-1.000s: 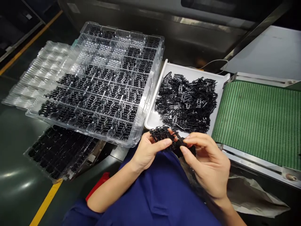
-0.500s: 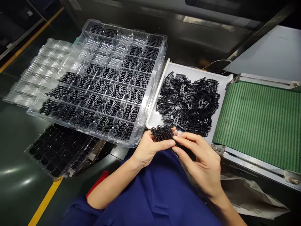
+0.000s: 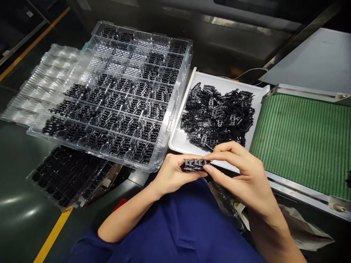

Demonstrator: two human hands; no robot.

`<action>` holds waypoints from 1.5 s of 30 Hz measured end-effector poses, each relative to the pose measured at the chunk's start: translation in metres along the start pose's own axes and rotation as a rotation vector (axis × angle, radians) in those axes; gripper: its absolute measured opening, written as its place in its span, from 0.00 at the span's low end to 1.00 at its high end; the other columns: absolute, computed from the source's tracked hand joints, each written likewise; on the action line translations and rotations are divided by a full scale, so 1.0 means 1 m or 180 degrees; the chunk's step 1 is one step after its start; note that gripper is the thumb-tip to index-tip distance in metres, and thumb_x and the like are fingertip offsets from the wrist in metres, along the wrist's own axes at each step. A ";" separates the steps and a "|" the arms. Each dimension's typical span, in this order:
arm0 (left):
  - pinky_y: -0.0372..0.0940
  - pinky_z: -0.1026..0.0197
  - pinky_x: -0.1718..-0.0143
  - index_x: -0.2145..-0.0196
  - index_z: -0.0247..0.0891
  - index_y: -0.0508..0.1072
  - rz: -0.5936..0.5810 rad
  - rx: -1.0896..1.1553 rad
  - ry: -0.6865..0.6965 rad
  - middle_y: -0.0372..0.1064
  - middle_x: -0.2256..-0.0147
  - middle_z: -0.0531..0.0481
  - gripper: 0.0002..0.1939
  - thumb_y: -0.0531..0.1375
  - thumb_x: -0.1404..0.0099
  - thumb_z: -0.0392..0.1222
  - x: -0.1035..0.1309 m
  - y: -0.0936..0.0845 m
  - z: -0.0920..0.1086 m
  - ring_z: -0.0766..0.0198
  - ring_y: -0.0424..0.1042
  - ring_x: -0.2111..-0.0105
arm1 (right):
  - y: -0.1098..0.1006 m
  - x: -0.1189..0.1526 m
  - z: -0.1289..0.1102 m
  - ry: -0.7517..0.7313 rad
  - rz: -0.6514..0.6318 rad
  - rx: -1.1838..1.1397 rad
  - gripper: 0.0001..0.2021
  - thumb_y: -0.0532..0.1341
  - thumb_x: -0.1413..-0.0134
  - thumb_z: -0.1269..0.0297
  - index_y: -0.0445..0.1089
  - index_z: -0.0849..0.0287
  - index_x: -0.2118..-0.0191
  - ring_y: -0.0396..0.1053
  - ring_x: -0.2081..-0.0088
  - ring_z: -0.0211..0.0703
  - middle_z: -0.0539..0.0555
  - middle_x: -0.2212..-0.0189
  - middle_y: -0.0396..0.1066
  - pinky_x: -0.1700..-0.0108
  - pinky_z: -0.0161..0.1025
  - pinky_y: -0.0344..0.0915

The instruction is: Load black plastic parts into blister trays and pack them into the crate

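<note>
Now turned, jagged black parts [image 3: 195, 164], left hand [image 3: 170, 174] clasping, right hand [image 3: 242, 173] pinching

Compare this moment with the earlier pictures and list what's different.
The bundle of black parts has been turned in the left hand, now showing a different face. The right hand, earlier holding pieces beside it, has come in leftward and grips its right end. The left hand hasn't let go. The filled clear tray, white tray and green belt look unchanged.
</note>
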State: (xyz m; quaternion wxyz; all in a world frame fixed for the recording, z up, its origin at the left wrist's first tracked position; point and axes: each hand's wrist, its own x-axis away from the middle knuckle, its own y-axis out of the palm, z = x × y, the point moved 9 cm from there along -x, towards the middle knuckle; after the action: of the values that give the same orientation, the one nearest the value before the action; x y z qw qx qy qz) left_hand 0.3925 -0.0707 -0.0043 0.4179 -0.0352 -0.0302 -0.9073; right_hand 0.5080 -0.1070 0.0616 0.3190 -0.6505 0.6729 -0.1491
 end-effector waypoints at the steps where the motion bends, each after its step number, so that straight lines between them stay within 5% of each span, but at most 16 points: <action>1: 0.69 0.64 0.61 0.58 0.32 0.80 -0.0021 -0.0047 0.0007 0.80 0.63 0.48 0.14 0.67 0.42 0.39 0.000 0.000 -0.001 0.60 0.77 0.65 | 0.002 -0.001 0.000 -0.0017 -0.0031 -0.0020 0.08 0.65 0.43 0.67 0.73 0.53 0.57 0.68 0.61 0.42 0.52 0.63 0.68 0.60 0.40 0.66; 7: 0.66 0.65 0.63 0.57 0.34 0.80 -0.0095 -0.0415 0.0028 0.79 0.67 0.50 0.14 0.65 0.41 0.38 0.000 0.000 -0.006 0.59 0.76 0.66 | 0.012 -0.003 -0.007 -0.0103 -0.0087 0.0016 0.07 0.64 0.43 0.67 0.73 0.54 0.58 0.67 0.60 0.43 0.53 0.63 0.68 0.58 0.41 0.65; 11: 0.65 0.66 0.63 0.57 0.35 0.81 -0.0514 -0.0688 -0.0100 0.79 0.64 0.49 0.13 0.65 0.39 0.41 0.001 0.011 -0.019 0.58 0.78 0.64 | 0.027 0.001 0.007 -0.0130 -0.0557 -0.0302 0.10 0.66 0.45 0.60 0.74 0.53 0.56 0.68 0.58 0.44 0.54 0.60 0.71 0.56 0.41 0.66; 13: 0.65 0.66 0.62 0.56 0.35 0.80 -0.0760 -0.0703 -0.0316 0.80 0.63 0.48 0.14 0.65 0.40 0.41 0.006 0.019 -0.033 0.58 0.78 0.64 | 0.024 0.002 0.049 0.0273 -0.0446 -0.0226 0.09 0.62 0.41 0.56 0.74 0.54 0.59 0.70 0.60 0.44 0.53 0.62 0.73 0.58 0.40 0.67; 16: 0.67 0.65 0.58 0.55 0.35 0.80 -0.0938 -0.0481 -0.0693 0.80 0.60 0.46 0.17 0.67 0.42 0.44 0.014 0.026 -0.054 0.56 0.78 0.60 | 0.006 0.004 0.140 0.1305 0.0164 0.1085 0.14 0.54 0.36 0.58 0.74 0.58 0.60 0.70 0.66 0.44 0.56 0.64 0.74 0.62 0.41 0.66; 18: 0.68 0.64 0.58 0.56 0.35 0.80 -0.0926 -0.0344 -0.0862 0.80 0.61 0.47 0.19 0.68 0.43 0.46 0.018 0.029 -0.064 0.55 0.78 0.60 | 0.019 -0.002 0.183 0.1470 -0.0033 0.1581 0.12 0.55 0.39 0.63 0.76 0.58 0.62 0.69 0.66 0.46 0.57 0.65 0.74 0.61 0.43 0.65; 21: 0.69 0.63 0.58 0.56 0.35 0.80 -0.0876 -0.0145 -0.0986 0.80 0.62 0.47 0.19 0.69 0.45 0.46 0.019 0.031 -0.069 0.55 0.78 0.61 | 0.066 -0.021 0.215 0.1276 -0.0654 0.1705 0.09 0.58 0.43 0.69 0.77 0.56 0.66 0.68 0.59 0.48 0.56 0.64 0.75 0.57 0.42 0.63; 26: 0.69 0.61 0.56 0.56 0.34 0.80 -0.0818 0.0246 -0.1106 0.80 0.60 0.46 0.20 0.69 0.46 0.45 0.018 0.034 -0.063 0.53 0.78 0.59 | 0.128 -0.056 0.226 0.1109 -0.1242 0.2081 0.08 0.60 0.39 0.64 0.73 0.59 0.57 0.67 0.51 0.47 0.56 0.55 0.72 0.49 0.47 0.63; 34: 0.68 0.59 0.50 0.60 0.36 0.81 0.0031 0.1275 -0.1364 0.80 0.59 0.46 0.19 0.73 0.50 0.41 0.021 0.020 -0.067 0.57 0.77 0.57 | 0.152 -0.068 0.213 0.0590 -0.1637 0.2343 0.12 0.60 0.37 0.59 0.70 0.60 0.52 0.68 0.49 0.48 0.57 0.49 0.69 0.46 0.53 0.65; 38: 0.68 0.60 0.50 0.62 0.38 0.81 0.0494 0.1772 -0.1270 0.80 0.62 0.50 0.16 0.74 0.51 0.40 0.020 0.010 -0.064 0.61 0.77 0.59 | 0.143 -0.071 0.207 0.0521 -0.1535 0.2204 0.12 0.59 0.37 0.58 0.71 0.60 0.54 0.68 0.51 0.46 0.56 0.52 0.70 0.47 0.51 0.65; 45: 0.68 0.61 0.51 0.63 0.38 0.81 0.0881 0.2095 -0.1174 0.80 0.64 0.50 0.16 0.74 0.51 0.38 0.025 -0.009 -0.054 0.63 0.77 0.60 | 0.060 -0.048 0.233 0.1452 -0.0822 0.2191 0.11 0.55 0.36 0.63 0.74 0.58 0.57 0.70 0.56 0.48 0.57 0.58 0.73 0.59 0.42 0.64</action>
State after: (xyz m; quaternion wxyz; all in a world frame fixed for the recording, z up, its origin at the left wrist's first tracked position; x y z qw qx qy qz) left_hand 0.3674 -0.0876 -0.0561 0.5127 -0.0655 -0.3887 -0.7628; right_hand 0.6038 -0.0042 -0.1396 0.3391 -0.5354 0.5503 -0.5436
